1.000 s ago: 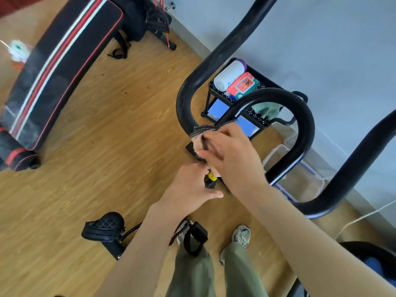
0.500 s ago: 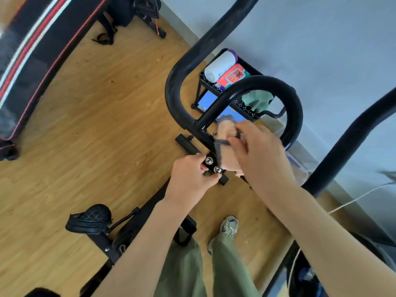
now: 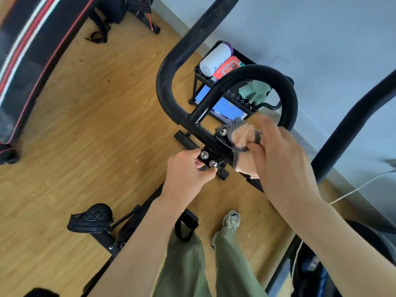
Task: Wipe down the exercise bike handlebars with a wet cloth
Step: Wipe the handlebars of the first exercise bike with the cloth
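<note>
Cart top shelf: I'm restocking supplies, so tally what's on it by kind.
White cylinder: 1
Red wipes pack: 1
Green cloth: 1
Total: 3
A teal sliver beside the pack is too hidden to count.

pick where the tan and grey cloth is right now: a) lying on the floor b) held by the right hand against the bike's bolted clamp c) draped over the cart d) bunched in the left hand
b: the right hand grips the tan and grey cloth against the bolted clamp, while the left hand holds only the clamp.
</note>
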